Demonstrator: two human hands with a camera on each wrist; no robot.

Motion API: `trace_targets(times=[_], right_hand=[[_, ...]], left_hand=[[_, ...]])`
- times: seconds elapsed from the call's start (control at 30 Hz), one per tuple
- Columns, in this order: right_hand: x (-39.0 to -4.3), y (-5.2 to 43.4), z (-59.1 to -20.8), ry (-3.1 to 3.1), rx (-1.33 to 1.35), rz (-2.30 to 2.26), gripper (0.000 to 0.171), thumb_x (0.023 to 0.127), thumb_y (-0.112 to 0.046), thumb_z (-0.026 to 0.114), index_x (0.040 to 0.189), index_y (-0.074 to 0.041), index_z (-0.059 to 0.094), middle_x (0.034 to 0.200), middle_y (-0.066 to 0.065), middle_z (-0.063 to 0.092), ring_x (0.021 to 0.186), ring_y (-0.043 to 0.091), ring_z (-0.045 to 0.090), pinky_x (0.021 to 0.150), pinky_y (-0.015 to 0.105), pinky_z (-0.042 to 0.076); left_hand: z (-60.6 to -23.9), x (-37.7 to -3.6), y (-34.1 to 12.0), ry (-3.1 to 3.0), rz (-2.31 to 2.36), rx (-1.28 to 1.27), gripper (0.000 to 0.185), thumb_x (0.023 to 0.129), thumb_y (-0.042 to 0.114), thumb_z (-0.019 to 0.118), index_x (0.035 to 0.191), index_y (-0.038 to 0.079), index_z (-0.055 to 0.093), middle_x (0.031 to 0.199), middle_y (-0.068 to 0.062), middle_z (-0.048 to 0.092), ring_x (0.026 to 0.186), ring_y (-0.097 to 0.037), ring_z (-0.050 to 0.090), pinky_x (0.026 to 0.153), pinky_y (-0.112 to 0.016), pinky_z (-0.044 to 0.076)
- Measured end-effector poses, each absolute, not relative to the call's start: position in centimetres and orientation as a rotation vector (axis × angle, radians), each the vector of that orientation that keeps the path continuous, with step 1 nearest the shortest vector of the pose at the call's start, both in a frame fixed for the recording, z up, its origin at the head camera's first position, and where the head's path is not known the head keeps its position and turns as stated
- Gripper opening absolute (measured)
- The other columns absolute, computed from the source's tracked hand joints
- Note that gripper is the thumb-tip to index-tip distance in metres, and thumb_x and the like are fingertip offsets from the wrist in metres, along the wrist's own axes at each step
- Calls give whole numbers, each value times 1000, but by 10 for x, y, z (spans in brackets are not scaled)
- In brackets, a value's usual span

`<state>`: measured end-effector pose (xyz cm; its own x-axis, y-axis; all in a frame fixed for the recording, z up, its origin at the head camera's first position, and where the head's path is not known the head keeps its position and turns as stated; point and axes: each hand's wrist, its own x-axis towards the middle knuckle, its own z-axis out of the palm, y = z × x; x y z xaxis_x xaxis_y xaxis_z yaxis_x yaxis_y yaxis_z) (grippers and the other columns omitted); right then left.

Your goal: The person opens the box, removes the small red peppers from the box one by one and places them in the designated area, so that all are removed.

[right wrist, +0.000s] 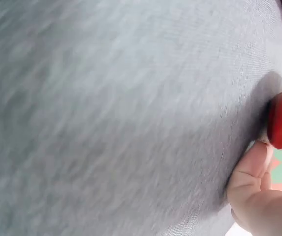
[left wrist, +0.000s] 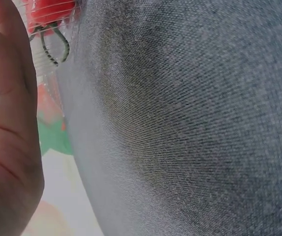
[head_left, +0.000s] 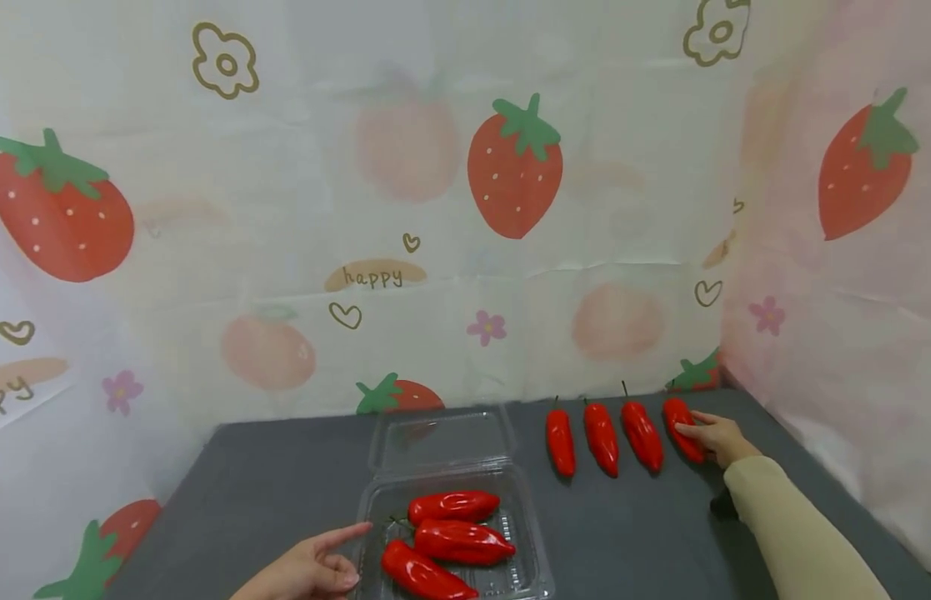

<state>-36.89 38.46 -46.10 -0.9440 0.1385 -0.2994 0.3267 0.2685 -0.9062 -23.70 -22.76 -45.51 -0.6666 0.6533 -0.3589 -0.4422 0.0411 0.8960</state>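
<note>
Head view, box: the clear box point(head_left: 538, 542) sits on the grey worktop point(head_left: 285, 475), its lid point(head_left: 442, 442) folded back on the far side.
Peppers inside: three red peppers point(head_left: 465, 542) lie in the box.
Peppers outside: three loose peppers point(head_left: 602, 440) lie in a row beyond the box, to its right.
Held pepper: the held pepper point(head_left: 676, 412) is farthest right of the box; the right grip point(head_left: 720, 437) is closed around it, thumb on top.
Left grip: the left grip point(head_left: 307, 567) is at the box's left rim, index finger straight, others loosely bent, nothing seen held; contact cannot be told.
Backdrop: strawberry-print cloth point(head_left: 450, 342) behind the box.
Left wrist view, box: the clear wall with red and green stems behind it, beyond the hand.
Right wrist view, held pepper: fingers against its end; contact with the worktop is unclear.
</note>
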Motion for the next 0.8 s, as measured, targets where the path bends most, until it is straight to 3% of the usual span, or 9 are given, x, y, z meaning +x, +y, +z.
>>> trace_targets(times=[0.17, 0.43, 0.8], right_hand=[[-355, 391, -460, 2345, 388, -1764, 78, 99, -20, 56, 151, 5, 4, 152, 36, 6, 138, 53, 15, 111, 54, 24], [-339, 397, -451, 2344, 344, -1733, 80, 99, -25, 58, 154, -1, 5, 153, 35, 9, 137, 51, 18, 109, 55, 28], [-311, 375, -432, 2376, 220, -1756, 77, 99, -27, 56, 154, 1, 9, 152, 35, 16, 135, 50, 27, 107, 52, 33]], left_hand=[[-456, -235, -227, 1526, 1743, 221, 68, 96, 2, 56, 154, -1, 19, 88, 3, 67, 75, -4, 62, 73, -20, 50], [-453, -237, -224, 1558, 1758, 158, 71, 94, -2, 57, 153, -2, 18, 83, 0, 66, 70, -7, 65, 71, -21, 53], [-454, -241, -226, 1529, 1750, 186, 72, 94, 0, 56, 154, -2, 16, 82, 1, 66, 69, -5, 63, 71, -20, 51]])
